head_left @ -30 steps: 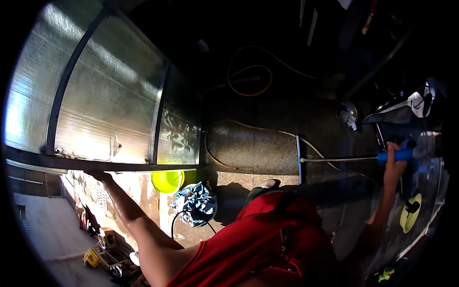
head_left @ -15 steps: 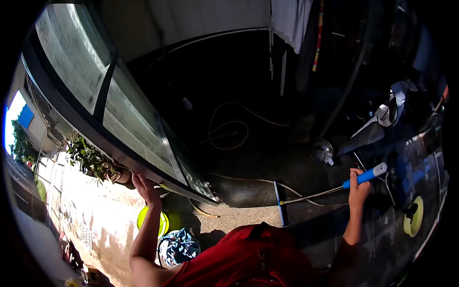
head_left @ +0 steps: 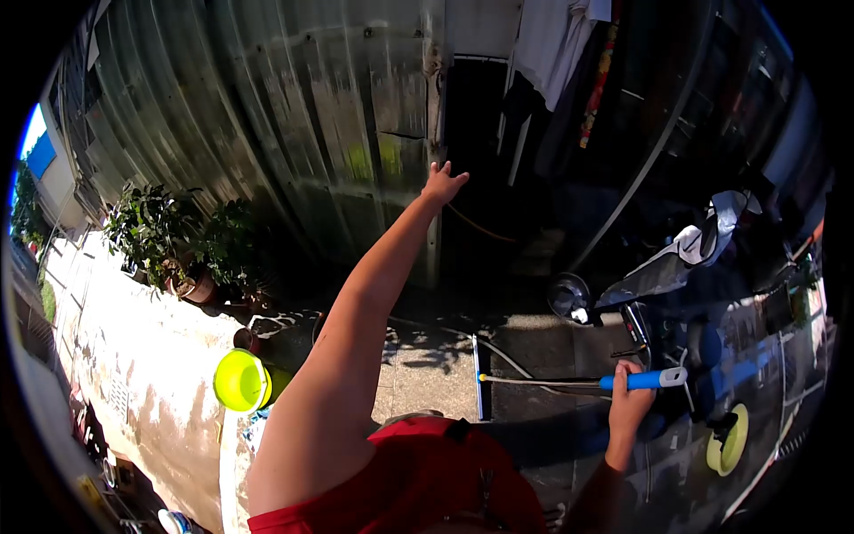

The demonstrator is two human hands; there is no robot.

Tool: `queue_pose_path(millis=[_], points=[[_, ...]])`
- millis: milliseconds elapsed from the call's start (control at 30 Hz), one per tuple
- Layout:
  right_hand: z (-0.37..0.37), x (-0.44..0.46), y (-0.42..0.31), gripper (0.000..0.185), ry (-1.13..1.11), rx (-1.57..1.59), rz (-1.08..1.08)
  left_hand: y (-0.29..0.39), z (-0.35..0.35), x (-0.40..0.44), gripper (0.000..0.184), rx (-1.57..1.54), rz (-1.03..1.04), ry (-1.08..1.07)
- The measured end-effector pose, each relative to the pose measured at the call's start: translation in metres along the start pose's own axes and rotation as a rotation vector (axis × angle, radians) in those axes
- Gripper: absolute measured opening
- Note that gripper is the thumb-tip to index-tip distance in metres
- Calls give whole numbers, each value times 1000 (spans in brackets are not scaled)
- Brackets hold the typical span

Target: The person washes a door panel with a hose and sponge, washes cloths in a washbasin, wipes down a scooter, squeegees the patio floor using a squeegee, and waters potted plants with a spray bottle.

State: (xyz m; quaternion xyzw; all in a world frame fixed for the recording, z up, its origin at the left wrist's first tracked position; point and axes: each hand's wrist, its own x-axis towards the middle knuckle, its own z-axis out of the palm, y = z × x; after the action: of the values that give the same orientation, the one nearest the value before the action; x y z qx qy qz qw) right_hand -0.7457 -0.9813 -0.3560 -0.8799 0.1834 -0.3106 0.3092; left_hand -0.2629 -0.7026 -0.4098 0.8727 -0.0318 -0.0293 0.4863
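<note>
My left arm stretches out ahead, and my left hand [head_left: 442, 184] has its fingers spread at the edge of a corrugated metal door [head_left: 329, 107]. Whether the fingertips touch the door I cannot tell. Around the blue handle of a squeegee [head_left: 633, 381] my right hand [head_left: 630, 400] is closed. The squeegee's thin shaft points left, and its narrow blade [head_left: 483, 378] is over the paving in front of my red shirt.
Potted plants [head_left: 182, 258] stand beside a yellow-green bucket [head_left: 238, 381] on the left. A hose [head_left: 516, 363] runs along the ground. Rightward are a metal bowl [head_left: 569, 298] and a pale yellow basin [head_left: 732, 440]. Clothes [head_left: 556, 44] hang above the dark doorway.
The door has swung across to the right and covers much of the dark opening. My left hand has moved right and forward with it. The squeegee has shifted slightly left.
</note>
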Motion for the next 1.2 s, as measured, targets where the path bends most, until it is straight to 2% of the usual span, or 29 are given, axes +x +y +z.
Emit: queue_pose_path(millis=[33,133,167,200,233,267,300,367,467,533,567,667,700,767,833,867,967,1067,1100,1200], points=[[-3,-3,1,19,20,-64,-6,-7,27,-6,75,-93,152,-106],[-18,-7,-6,21,-39,-254,116,9,76,-106,66,79,217,-547],[-20,-8,2,21,-117,-24,247,5,94,-135,64,215,209,-722],[-20,-8,-3,21,-114,92,314,-12,116,-158,65,267,216,-919],[-16,-7,-15,20,-105,210,378,-15,136,-191,74,465,249,-988],[-12,-7,-26,20,-94,328,437,-29,150,-220,86,508,391,-1070],[-10,-6,-31,17,-80,329,398,-25,149,-250,94,487,439,-1181],[-10,-3,-37,17,-22,291,296,-57,189,-279,97,183,728,-1134],[-19,-2,-63,20,-1,279,229,-37,190,-313,86,169,930,-862],[-30,-5,-77,22,-8,348,197,-25,195,-313,71,101,734,-1002],[-31,-7,-86,27,65,342,210,-18,194,-312,63,68,643,-1075],[-44,-7,-73,32,19,407,163,-13,173,-307,43,81,799,-821],[-46,-9,-73,32,55,416,181,-11,165,-302,34,93,827,-806],[-50,-13,-73,34,130,436,217,-1,147,-289,32,257,858,-801],[-60,-16,-56,35,346,533,133,-9,145,-275,26,332,907,-775],[-69,-16,-40,37,453,581,89,-6,137,-269,24,383,927,-784],[-96,-28,70,50,454,623,51,-7,119,-250,18,476,1028,-771],[-68,-32,-11,44,740,232,171,-6,100,-239,19,574,951,-769],[-76,-42,10,31,530,-137,-146,-9,94,-233,19,619,955,-793],[-82,-47,32,22,2,-103,21,-25,79,-213,21,735,960,-804]])
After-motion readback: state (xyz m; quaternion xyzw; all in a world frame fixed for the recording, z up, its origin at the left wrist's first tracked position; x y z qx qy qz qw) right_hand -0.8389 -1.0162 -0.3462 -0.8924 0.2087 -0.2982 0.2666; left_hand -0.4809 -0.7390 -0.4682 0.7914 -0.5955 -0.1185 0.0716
